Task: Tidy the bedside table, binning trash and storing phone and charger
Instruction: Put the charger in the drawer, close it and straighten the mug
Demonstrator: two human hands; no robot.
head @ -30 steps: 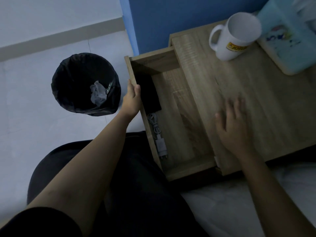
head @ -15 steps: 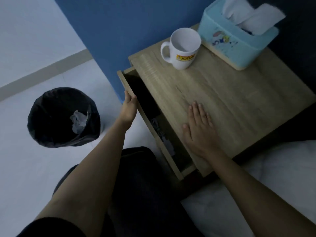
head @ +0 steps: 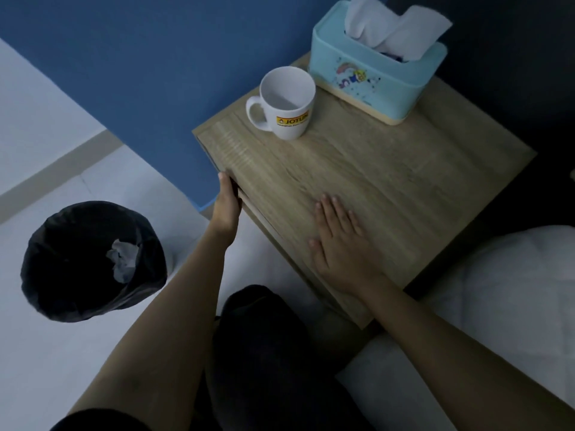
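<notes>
Pressing left hand [head: 228,203], fingers together, flat against drawer front [head: 249,209], nearly flush with table [head: 389,181]; resting right hand [head: 339,244] flat on top, fingers slightly spread. Phone, charger hidden. Bin [head: 90,259] holding tissue.

Only 1 view: a wide-angle head camera looking steeply down and forward from close above the desk [head: 389,188]. The desk fills centre and right, the floor [head: 46,353] left, the bed [head: 513,290] near right.
</notes>
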